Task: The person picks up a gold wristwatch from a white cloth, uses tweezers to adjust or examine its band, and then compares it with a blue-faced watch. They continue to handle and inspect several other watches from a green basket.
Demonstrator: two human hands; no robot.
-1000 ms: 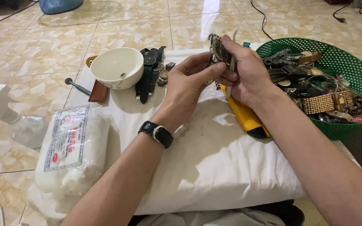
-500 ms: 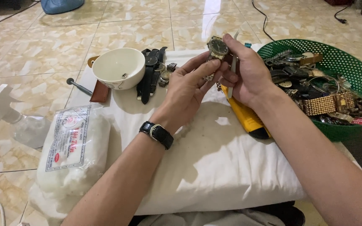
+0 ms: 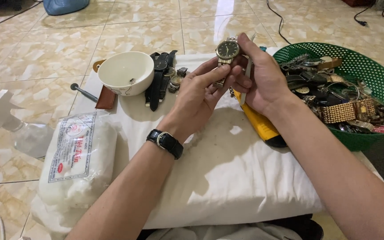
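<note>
A metal-band wristwatch [image 3: 227, 50] with a dark round dial is held up over a white cushion [image 3: 227, 169], its face toward the camera. My right hand [image 3: 263, 80] grips the watch case and also pinches a thin pale tool [image 3: 245, 75] against the palm. My left hand [image 3: 198, 95] holds the lower part of the band with thumb and fingers. My left wrist wears a black strap watch [image 3: 165, 143].
A green mesh basket [image 3: 370, 66] full of watches and bands sits at the right. A white bowl [image 3: 126, 73], several dark-strapped watches [image 3: 161, 78], a yellow-and-black tool [image 3: 261, 124], a white cotton pack [image 3: 78, 155] and a spray bottle [image 3: 10, 124] lie around.
The watch has been turned from edge-on to face the camera and lifted slightly; both hands have stayed on it.
</note>
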